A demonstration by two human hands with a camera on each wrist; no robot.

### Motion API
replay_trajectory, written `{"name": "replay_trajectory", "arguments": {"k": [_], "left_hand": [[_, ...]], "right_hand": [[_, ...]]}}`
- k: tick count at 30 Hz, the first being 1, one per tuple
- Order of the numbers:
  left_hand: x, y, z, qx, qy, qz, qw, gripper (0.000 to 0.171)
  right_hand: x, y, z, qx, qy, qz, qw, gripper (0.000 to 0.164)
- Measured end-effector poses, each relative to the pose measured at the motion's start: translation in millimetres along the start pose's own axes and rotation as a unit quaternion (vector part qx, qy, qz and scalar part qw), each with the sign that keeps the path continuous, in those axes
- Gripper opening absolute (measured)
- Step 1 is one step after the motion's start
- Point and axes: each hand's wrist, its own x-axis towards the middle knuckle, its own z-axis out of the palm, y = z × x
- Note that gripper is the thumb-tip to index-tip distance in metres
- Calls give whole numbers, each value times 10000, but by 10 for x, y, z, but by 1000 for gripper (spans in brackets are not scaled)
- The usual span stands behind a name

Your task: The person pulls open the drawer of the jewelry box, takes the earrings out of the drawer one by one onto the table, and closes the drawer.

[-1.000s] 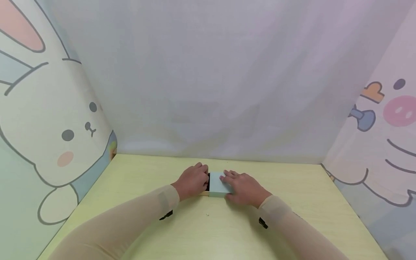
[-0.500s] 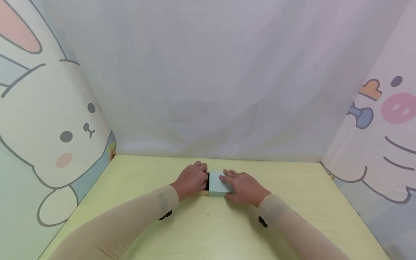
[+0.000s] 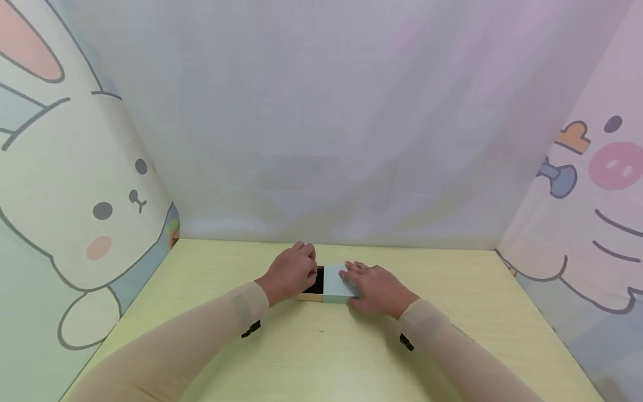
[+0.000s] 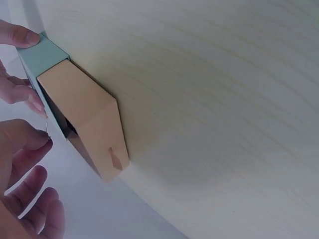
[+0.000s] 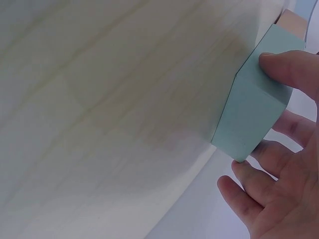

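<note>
A small drawer box has a mint-green sleeve and a peach drawer that sticks out to the left, black inside, with a ribbon tab on its end. My right hand holds the sleeve, thumb on the near side and fingers over the top. Above the drawer, my left hand pinches a tiny thin shiny thing between thumb and forefinger, the other fingers loosely bent. What this thing is cannot be made out. One tiny light speck lies on the table in front of the box.
The box stands on a pale wood-grain table. A plain light curtain hangs behind the table's back edge, and cartoon-printed cloths flank it: a rabbit at left, a pig at right.
My left hand has moved left and slightly away from me, lifting off the drawer, so more of its black inside shows. The right hand and the box sleeve have stayed in place.
</note>
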Motion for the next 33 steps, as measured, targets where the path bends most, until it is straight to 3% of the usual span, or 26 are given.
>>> {"name": "replay_trajectory", "arguments": {"k": [10, 17, 33], "left_hand": [[-27, 51, -33, -242, -116, -56, 9996, 24], [-69, 78, -46, -192, -65, 86, 9998, 26], [-83, 218, -66, -474, -270, 179, 9984, 14]], "right_hand": [[2, -1, 2, -95, 20, 5, 10000, 62], [2, -12, 3, -72, -3, 14, 10000, 62], [8, -8, -1, -147, 5, -24, 9999, 64]]}}
